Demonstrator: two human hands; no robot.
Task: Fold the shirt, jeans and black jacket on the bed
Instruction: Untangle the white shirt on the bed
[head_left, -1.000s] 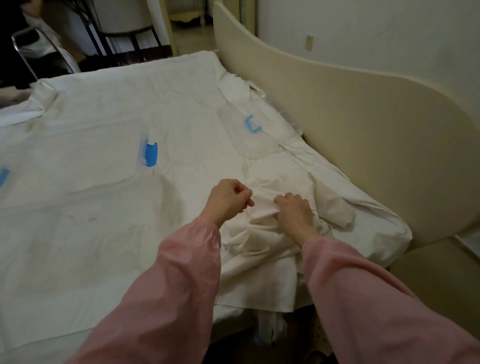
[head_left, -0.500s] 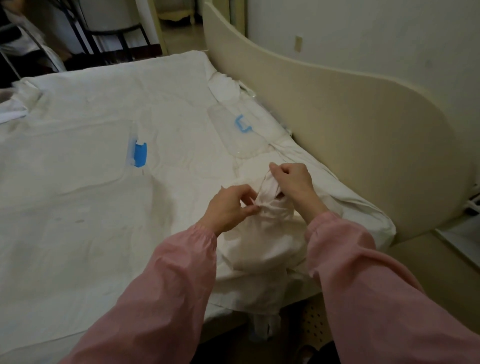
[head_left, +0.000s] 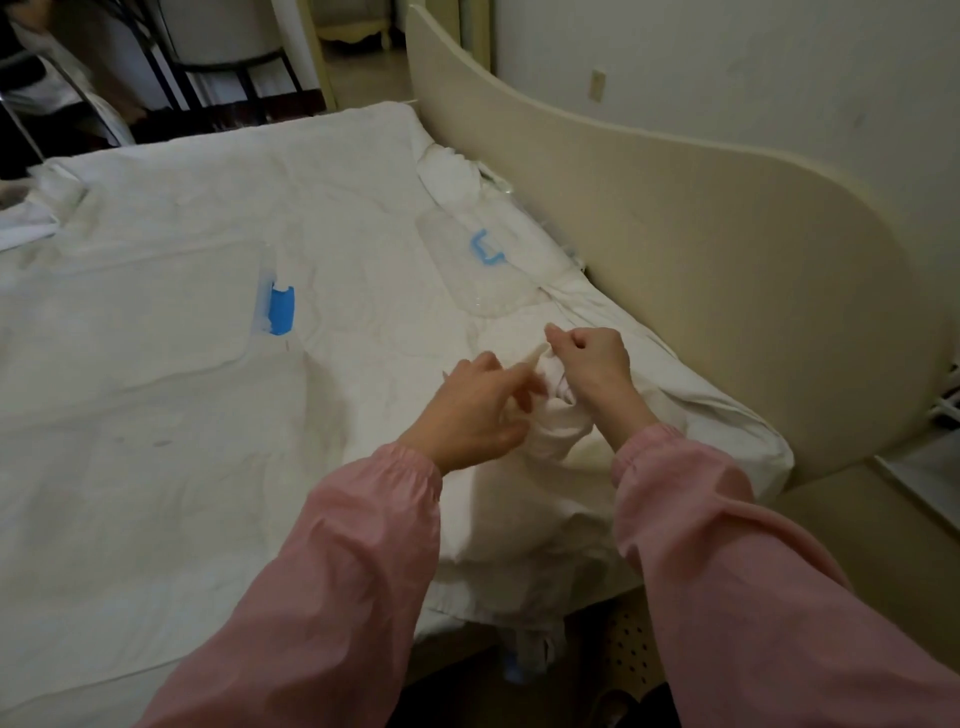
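Note:
A crumpled white shirt (head_left: 561, 457) lies bunched at the near right corner of the bed (head_left: 156, 467), white on white sheet. My right hand (head_left: 592, 369) pinches a raised fold of the shirt and holds it up. My left hand (head_left: 478, 410) is just left of that fold, index finger stretched toward it, the other fingers loosely curled; whether it holds cloth is unclear. Both arms wear pink sleeves. No jeans or black jacket show in this view.
A cream curved headboard (head_left: 701, 249) runs along the bed's right side. Two clear plastic bags with blue sliders (head_left: 280, 312) (head_left: 485, 249) lie on the sheet. Dark chair legs (head_left: 223, 83) and a metal frame stand beyond the far edge. Perforated floor (head_left: 634, 639) below.
My right hand lifted a fold of the shirt off the bed and keeps it raised. My left hand's fist loosened, its index finger now pointing at the fold.

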